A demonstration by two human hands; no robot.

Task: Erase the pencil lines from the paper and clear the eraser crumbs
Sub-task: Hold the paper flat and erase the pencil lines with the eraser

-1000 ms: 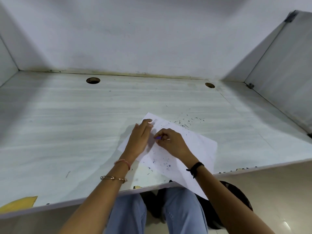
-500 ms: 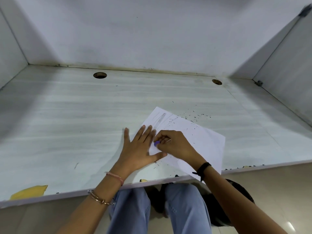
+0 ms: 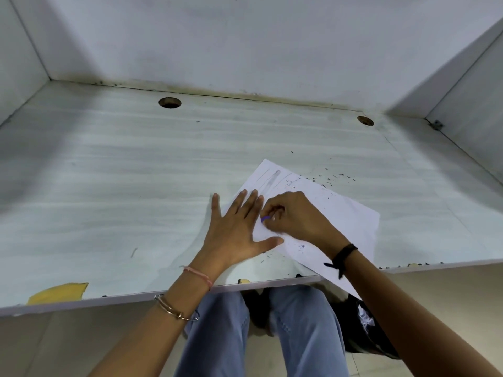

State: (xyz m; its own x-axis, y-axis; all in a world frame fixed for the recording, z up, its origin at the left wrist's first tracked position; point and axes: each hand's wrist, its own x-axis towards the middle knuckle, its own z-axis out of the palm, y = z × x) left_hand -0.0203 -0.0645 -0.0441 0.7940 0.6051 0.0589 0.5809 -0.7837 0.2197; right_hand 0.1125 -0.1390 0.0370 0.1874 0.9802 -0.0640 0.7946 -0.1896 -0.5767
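Observation:
A white sheet of paper (image 3: 348, 216) lies skewed on the desk, its near corner hanging over the front edge. Faint pencil lines (image 3: 272, 178) and a grey smudge mark its far corner. My left hand (image 3: 236, 229) lies flat with spread fingers, pressing the paper's left edge onto the desk. My right hand (image 3: 292, 217) pinches a small purple eraser (image 3: 265, 219) against the paper, right beside my left fingers. Dark eraser crumbs (image 3: 330, 178) are scattered past the paper's far edge, and more crumbs (image 3: 300, 247) lie on the sheet near my right wrist.
The pale wood-grain desk (image 3: 122, 186) is boxed in by white walls at the back and both sides. Two round cable holes (image 3: 169, 102) sit near the back. A chipped yellow patch (image 3: 58, 292) shows at the front-left edge. My legs are below the desk.
My left hand went from curled fingers on the paper to a flat spread palm further left. The view shifted, and the pencil lines at the far corner came into sight.

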